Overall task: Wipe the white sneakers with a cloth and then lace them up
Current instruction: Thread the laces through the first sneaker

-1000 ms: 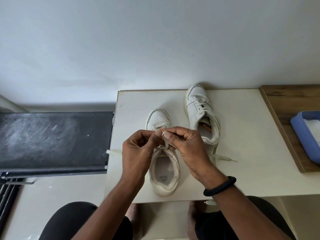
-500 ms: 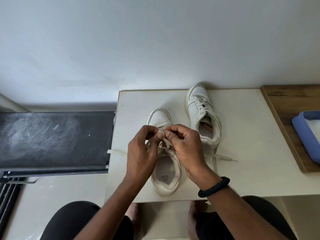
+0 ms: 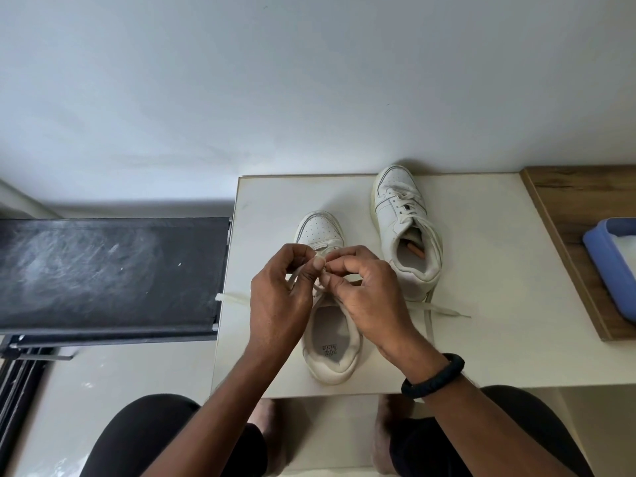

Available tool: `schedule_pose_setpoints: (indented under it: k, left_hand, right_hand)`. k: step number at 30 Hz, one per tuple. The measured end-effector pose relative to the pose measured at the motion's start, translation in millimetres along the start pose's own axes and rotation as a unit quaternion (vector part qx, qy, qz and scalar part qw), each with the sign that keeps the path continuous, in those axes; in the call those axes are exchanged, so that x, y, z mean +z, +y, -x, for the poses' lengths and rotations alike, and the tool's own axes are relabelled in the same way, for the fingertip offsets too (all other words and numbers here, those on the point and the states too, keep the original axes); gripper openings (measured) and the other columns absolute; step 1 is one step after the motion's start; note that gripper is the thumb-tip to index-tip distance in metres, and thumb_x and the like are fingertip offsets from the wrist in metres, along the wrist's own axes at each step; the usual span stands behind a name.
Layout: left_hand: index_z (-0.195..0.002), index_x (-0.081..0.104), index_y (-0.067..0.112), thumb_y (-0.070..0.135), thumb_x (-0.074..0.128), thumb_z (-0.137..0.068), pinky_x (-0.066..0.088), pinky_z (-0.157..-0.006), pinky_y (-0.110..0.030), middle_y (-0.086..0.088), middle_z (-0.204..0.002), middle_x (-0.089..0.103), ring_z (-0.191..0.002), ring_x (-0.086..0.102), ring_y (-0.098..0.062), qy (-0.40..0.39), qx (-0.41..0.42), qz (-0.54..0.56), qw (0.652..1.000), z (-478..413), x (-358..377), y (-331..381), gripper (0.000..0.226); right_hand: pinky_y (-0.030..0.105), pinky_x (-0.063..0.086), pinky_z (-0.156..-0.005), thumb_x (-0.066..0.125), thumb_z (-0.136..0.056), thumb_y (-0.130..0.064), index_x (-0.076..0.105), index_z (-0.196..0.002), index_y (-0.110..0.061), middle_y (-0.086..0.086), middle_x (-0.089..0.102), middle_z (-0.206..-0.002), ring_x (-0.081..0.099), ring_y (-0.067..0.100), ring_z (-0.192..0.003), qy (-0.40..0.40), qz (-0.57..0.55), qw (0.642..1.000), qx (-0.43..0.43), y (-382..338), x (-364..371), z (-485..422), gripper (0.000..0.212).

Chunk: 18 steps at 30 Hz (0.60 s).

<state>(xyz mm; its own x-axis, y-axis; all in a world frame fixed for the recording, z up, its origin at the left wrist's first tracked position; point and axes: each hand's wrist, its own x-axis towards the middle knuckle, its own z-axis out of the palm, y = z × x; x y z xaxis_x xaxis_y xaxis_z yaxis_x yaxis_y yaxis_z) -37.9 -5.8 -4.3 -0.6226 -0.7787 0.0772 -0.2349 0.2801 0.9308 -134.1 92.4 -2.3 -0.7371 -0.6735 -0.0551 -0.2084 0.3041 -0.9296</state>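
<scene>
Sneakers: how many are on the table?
2. The near sneaker lies at the front of the table, under the left hand and right hand, which pinch its lace. The far sneaker sits behind it to the right, laced. None looks hidden.

light: soft, even, pretty bright | shadows: faint | focus: sharp, no blur | edges: wide-angle bend, slightly darker corners

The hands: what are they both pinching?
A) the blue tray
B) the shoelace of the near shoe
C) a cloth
B: the left hand and right hand meet fingertip to fingertip on the shoelace above the near shoe.
</scene>
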Motion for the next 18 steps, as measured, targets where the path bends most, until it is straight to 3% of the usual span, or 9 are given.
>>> schedule_pose_setpoints:
  k: [5, 8, 12, 18]
  left_hand:
    - [-0.09, 0.065, 0.017, 0.021, 0.066, -0.097, 0.04, -0.063, -0.013, 0.012, -0.081, 0.066, -0.078, 0.062, -0.003, 0.004, 0.021, -0.024, 0.999, 1.6, 1.1, 0.5, 0.009]
    - [-0.092, 0.063, 0.018, 0.024, 0.064, -0.098, 0.049, -0.068, -0.023, 0.011, -0.088, 0.066, -0.085, 0.064, -0.007, 0.013, 0.051, -0.055, 0.997, 1.3, 2.8, -1.2, 0.009]
    - [-0.09, 0.065, 0.017, 0.022, 0.067, -0.097, 0.05, -0.07, -0.02, 0.012, -0.08, 0.068, -0.077, 0.065, -0.005, 0.025, 0.054, -0.054, 0.997, 2.0, -0.1, 1.3, 0.009]
    - [-0.092, 0.066, 0.017, 0.028, 0.067, -0.096, 0.047, -0.064, -0.016, 0.011, -0.08, 0.069, -0.076, 0.066, -0.005, 0.025, 0.084, -0.09, 0.992, 1.4, -1.1, 6.1, 0.012]
  right_hand:
    - [0.012, 0.049, -0.084, 0.069, -0.093, -0.009, 0.075, -0.096, -0.007, -0.005, 0.064, -0.105, 0.064, 0.006, -0.099, 0.008, 0.072, 0.994, -0.084, 1.0, 1.4, -1.3, 0.007]
    - [0.016, 0.051, -0.082, 0.064, -0.095, -0.006, 0.073, -0.096, -0.004, -0.002, 0.062, -0.105, 0.065, 0.01, -0.094, 0.005, 0.097, 0.989, -0.109, 0.9, 2.7, -1.6, 0.009]
    - [0.019, 0.054, -0.079, 0.06, -0.096, -0.005, 0.071, -0.094, -0.003, -0.001, 0.062, -0.106, 0.065, 0.01, -0.089, -0.011, 0.105, 0.987, -0.123, -0.2, 1.6, -2.2, 0.012]
    - [0.035, 0.057, -0.08, 0.057, -0.1, -0.012, 0.069, -0.096, -0.003, -0.003, 0.061, -0.11, 0.064, 0.012, -0.092, -0.026, 0.153, 0.981, -0.116, 0.5, -3.1, -4.2, 0.016]
